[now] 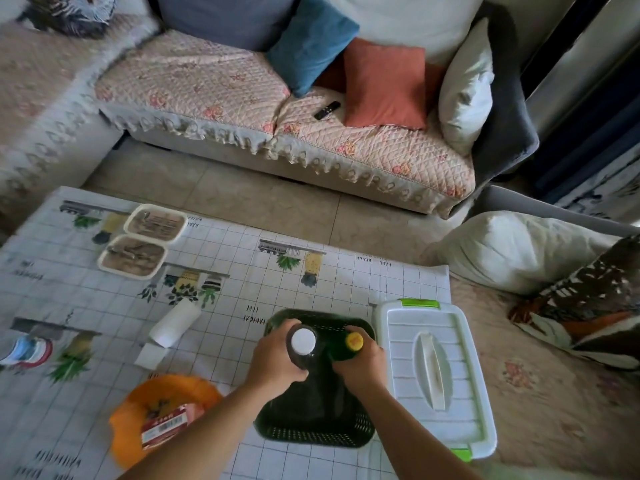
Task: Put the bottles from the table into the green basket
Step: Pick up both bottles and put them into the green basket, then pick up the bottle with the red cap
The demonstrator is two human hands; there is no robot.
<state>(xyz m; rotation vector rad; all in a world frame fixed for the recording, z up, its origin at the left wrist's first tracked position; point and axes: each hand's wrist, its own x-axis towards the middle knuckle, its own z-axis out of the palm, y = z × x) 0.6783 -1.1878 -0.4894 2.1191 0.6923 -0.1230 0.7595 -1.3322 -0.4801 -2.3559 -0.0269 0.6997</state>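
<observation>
A big sofa (277,109) sits at the back, with a blue pillow (311,39), a red pillow (384,84) and a small black remote (327,110) on it. In front is the table (311,278), covered by a white cloth with squares and plant pictures.

On the table stands the green basket (315,424). It is dark green, with lots of little holes in its walls. Right beside it, touching or almost touching, is a white box (436,372) with a lid, a handle on top and bright green clips.

Two bottles are held over the basket. The left hand (273,365) is wrapped around a dark bottle (304,348) with a white cap. The right hand (360,365) is wrapped around a green bottle (349,348) with a yellow cap. The bottles are close together, side by side. The hands and arms hide part of the basket, so you cannot tell if the bottles touch its bottom.

To the left lies an orange bowl (138,420) with a red packet (166,427) in it. Farther up lie a white roll (175,322) and two flat trays (145,240).
</observation>
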